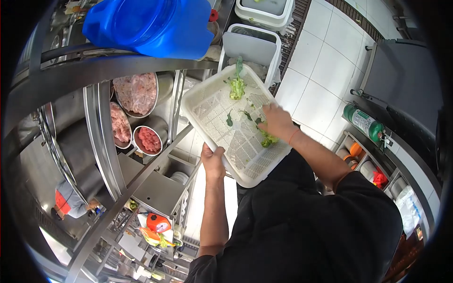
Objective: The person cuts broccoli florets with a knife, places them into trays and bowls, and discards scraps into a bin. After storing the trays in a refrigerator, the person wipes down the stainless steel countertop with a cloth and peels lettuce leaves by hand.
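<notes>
A white perforated basket is held tilted in front of my body. My left hand grips its near left edge, with the thumb over the rim. Inside the basket, near its right side, my right hand reaches down by some green vegetable scraps; its fingertips are blurred, and what they hold cannot be made out. A pale green stalk with leaves lies toward the basket's far end. Small dark leaf bits are scattered on the mesh.
Beyond the basket stands a lined white bin. A blue plastic container is at the upper left. Metal pots of raw meat sit left. A green cylinder is at the right. Another person bends at lower left.
</notes>
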Action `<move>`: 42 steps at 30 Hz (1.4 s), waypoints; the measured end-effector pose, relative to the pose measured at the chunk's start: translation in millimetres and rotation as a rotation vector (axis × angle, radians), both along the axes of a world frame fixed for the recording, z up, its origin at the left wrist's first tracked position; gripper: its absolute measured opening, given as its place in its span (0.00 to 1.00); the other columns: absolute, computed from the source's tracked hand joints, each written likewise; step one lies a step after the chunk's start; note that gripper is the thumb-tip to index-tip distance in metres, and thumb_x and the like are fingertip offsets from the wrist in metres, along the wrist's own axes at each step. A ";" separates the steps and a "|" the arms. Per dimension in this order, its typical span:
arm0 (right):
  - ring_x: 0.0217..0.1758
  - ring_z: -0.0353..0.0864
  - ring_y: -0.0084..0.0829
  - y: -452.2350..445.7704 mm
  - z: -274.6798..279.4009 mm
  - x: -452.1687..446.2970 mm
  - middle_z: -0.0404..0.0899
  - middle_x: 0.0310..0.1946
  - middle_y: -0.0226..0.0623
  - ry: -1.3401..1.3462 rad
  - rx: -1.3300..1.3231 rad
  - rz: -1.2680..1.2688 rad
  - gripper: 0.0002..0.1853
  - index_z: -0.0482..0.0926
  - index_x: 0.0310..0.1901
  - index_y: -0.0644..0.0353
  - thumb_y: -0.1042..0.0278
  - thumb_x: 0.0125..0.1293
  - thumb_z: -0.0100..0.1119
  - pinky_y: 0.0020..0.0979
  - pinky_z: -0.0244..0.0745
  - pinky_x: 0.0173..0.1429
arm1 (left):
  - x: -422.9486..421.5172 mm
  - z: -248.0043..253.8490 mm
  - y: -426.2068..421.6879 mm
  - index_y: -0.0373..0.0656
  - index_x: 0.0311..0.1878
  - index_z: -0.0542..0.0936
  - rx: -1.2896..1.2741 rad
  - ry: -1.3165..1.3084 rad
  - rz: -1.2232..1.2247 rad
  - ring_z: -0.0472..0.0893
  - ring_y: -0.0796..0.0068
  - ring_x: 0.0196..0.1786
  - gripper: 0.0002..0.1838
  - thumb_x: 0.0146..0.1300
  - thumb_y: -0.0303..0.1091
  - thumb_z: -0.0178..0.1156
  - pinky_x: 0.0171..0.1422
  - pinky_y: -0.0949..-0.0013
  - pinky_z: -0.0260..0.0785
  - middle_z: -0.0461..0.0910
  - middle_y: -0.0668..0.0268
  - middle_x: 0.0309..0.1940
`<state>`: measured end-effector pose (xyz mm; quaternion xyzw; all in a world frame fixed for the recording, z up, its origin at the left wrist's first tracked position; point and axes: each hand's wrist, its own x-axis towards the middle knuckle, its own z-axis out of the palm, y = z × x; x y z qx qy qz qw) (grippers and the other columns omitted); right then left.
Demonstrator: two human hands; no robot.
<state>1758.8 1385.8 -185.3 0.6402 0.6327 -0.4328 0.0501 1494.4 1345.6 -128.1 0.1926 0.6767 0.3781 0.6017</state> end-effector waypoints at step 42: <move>0.66 0.73 0.42 254.6 8.6 147.1 0.76 0.61 0.42 0.693 0.051 -0.753 0.33 0.73 0.65 0.62 0.43 0.70 0.63 0.47 0.76 0.61 | 76.1 173.9 22.3 0.34 0.48 0.81 0.183 0.491 -0.408 0.77 0.84 0.39 0.10 0.65 0.25 0.67 0.45 0.76 0.70 0.83 0.71 0.38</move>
